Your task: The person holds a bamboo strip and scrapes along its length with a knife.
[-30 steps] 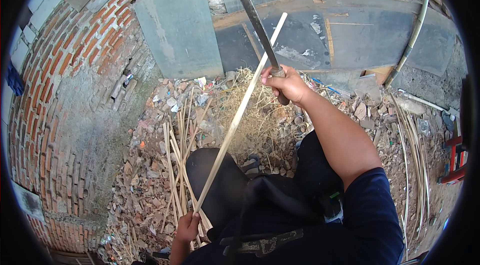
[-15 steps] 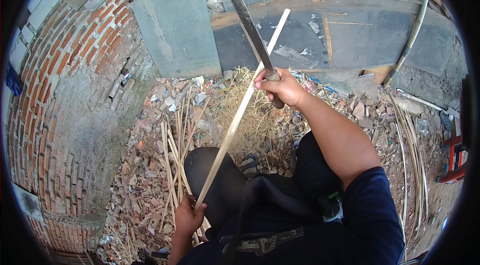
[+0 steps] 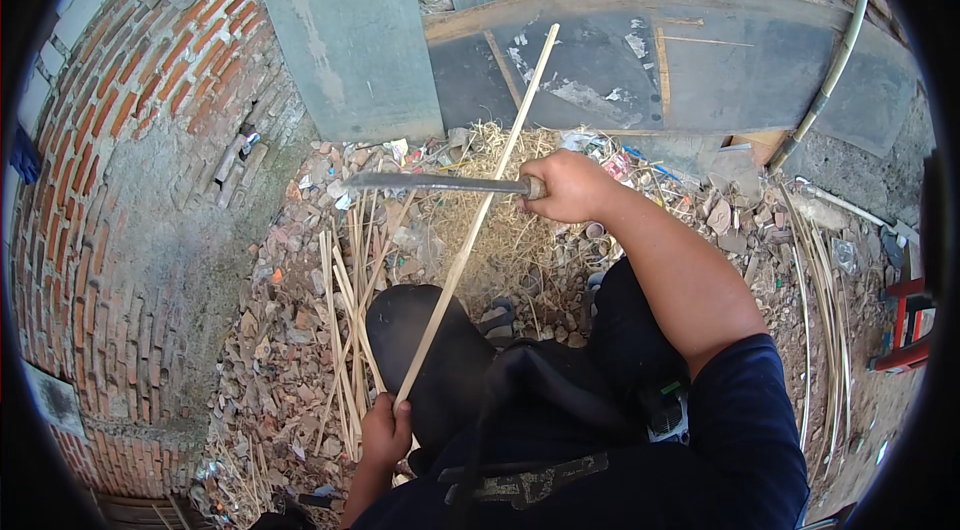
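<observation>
My left hand (image 3: pixel 384 433) is closed round the near end of a long pale bamboo strip (image 3: pixel 462 255), low at the left by my knee. The strip slants up and away to the right, its far end in front of the grey boards. In my right hand (image 3: pixel 570 188) is the handle of a machete (image 3: pixel 440 182), the fingers wrapped round it. The long dark blade points left, nearly level, and crosses over the strip near its middle. Whether the blade touches the strip I cannot tell.
Fine shavings (image 3: pixel 500 240) lie over the rubble ahead of my knees. A bundle of strips (image 3: pixel 345 330) rests at the left, with more long strips (image 3: pixel 825 330) at the right. A brick wall (image 3: pixel 120 230) stands left, grey boards (image 3: pixel 350 50) at the back, a red frame (image 3: pixel 903 325) far right.
My right hand has swung the machete from pointing up and away to lying nearly level, pointing left across the strip. The strip's far end has shifted slightly left.
</observation>
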### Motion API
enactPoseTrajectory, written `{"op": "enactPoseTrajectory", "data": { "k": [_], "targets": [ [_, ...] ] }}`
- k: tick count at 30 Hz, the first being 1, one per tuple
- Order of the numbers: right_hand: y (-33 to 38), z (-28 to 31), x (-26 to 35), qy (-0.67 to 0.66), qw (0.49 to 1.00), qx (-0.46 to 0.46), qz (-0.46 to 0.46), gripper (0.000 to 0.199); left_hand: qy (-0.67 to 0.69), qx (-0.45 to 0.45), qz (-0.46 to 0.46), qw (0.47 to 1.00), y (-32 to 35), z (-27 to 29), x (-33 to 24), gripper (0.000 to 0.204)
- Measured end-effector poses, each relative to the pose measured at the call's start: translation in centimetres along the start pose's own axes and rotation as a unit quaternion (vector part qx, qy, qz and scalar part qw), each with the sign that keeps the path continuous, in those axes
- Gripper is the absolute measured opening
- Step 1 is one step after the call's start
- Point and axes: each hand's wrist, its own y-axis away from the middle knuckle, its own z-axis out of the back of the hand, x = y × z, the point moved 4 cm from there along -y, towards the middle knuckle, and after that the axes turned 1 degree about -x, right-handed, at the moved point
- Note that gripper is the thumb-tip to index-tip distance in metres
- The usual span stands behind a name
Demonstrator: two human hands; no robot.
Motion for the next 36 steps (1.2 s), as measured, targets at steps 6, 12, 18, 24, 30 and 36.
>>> {"op": "enactPoseTrajectory", "data": {
  "k": [6, 12, 18, 24, 30, 36],
  "targets": [
    [0.0, -1.1, 2.7, 0.117, 0.989, 0.08, 0.049, 0.025, -0.003, 0.013, 0.032, 0.999, -0.3, -0.1, -0.2, 0.036],
    [-0.3, -2.0, 2.3, 0.148, 0.983, 0.105, -0.001, 0.026, -0.03, 0.01, 0.022, 0.999, -0.5, 0.1, -1.5, 0.034],
    [-0.6, -2.8, 4.1, 0.183, 0.973, 0.135, 0.035, 0.025, -0.06, 0.014, 0.035, 0.997, -0.2, 0.0, -1.3, 0.033],
    [-1.7, -2.4, 0.7, 0.151, 0.979, 0.116, -0.079, 0.026, -0.065, 0.014, 0.034, 0.997, -0.5, 0.0, -1.5, 0.034],
    [-1.1, -2.9, 3.0, 0.154, 0.979, 0.13, -0.009, 0.025, -0.039, 0.022, 0.025, 0.999, 0.0, 0.1, -0.2, 0.034],
    [-1.6, -2.9, -0.8, 0.116, 0.986, 0.08, -0.088, 0.022, -0.02, 0.042, 0.022, 0.999, -0.9, 0.5, -0.8, 0.029]
  ]
}}
